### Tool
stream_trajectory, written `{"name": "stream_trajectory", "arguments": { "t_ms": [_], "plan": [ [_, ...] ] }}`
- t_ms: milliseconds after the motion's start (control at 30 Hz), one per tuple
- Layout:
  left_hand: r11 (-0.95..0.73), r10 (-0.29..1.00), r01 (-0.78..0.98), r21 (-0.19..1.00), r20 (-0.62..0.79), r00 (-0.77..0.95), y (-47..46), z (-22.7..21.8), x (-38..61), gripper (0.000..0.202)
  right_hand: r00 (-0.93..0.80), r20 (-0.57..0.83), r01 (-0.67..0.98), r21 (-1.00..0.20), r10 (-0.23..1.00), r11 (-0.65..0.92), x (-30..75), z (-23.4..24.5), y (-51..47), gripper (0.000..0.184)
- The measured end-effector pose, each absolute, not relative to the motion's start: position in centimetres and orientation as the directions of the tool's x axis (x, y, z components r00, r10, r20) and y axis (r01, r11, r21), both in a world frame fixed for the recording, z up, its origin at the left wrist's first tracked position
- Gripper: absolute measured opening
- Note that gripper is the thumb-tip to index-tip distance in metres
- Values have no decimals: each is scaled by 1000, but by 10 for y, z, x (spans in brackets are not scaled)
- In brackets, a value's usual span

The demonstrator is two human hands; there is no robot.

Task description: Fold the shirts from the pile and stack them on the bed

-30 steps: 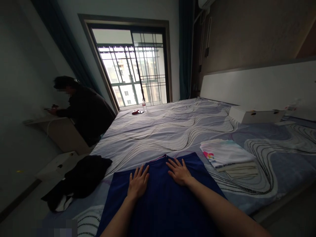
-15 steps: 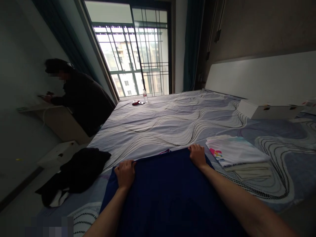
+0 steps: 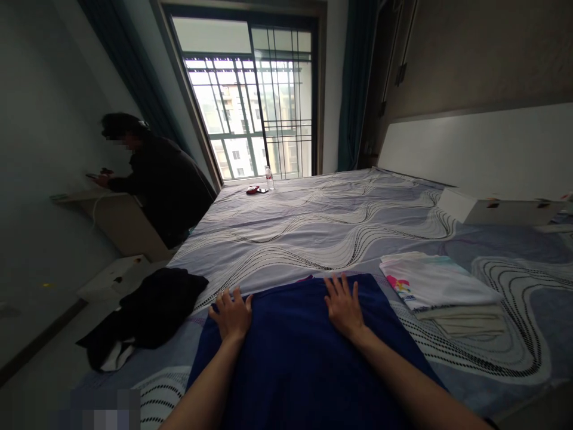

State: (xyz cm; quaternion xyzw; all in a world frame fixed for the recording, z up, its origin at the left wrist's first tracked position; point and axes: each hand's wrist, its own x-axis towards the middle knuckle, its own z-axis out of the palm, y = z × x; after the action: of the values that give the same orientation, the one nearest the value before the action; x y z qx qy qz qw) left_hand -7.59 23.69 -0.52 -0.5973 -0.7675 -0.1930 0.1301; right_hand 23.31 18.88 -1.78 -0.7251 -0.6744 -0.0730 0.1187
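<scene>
A dark blue piece of cloth [image 3: 290,352], perhaps a garment, lies spread on the bed in front of me; its near end runs out of view. My left hand [image 3: 231,313] rests on its far left part, fingers spread. Near the far edge, right of the middle, my right hand [image 3: 344,306] lies flat with its fingers apart. Neither hand grips anything. To the right of the cloth sits a folded white shirt [image 3: 441,280] with a pink print, on top of folded cream fabric [image 3: 474,322].
A black garment [image 3: 156,304] lies at the bed's left edge. White boxes stand on the bed [image 3: 505,212] and on the floor [image 3: 111,278]. A bottle [image 3: 269,178] and a red item [image 3: 252,190] are at the far side. A person [image 3: 165,173] leans over a desk [image 3: 129,224].
Both hands have loosened from the cloth's far edge and now lie on it with fingers spread. The right hand has shifted slightly left and nearer. The view has moved a little.
</scene>
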Motion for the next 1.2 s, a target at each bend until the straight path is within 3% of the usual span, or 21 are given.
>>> {"name": "stream_trajectory", "arguments": {
  "t_ms": [67,133,267,400,800,1033,1200],
  "plan": [
    [311,867,920,240,324,-377,242,-6,-80,63,39,174,990,-139,984,-15,232,-26,174,60],
    [402,853,860,313,214,-477,250,-6,-86,75,89,85,984,-165,992,-74,247,-29,168,65],
    [420,863,839,347,133,-488,264,-6,-107,84,203,9,973,-118,979,-200,297,-24,176,67],
    [383,891,863,329,114,-439,266,-13,-133,85,293,13,951,-105,956,-290,325,-24,181,67],
    [233,960,954,189,113,-257,203,-28,-213,82,333,54,938,-118,941,-325,338,-34,155,63],
    [56,959,976,211,259,-111,125,-41,-224,78,187,139,977,-132,972,-169,378,-56,85,70],
    [-196,922,886,421,387,20,45,-62,-257,61,-11,160,948,-312,987,61,401,-55,16,62]
  ]
}}
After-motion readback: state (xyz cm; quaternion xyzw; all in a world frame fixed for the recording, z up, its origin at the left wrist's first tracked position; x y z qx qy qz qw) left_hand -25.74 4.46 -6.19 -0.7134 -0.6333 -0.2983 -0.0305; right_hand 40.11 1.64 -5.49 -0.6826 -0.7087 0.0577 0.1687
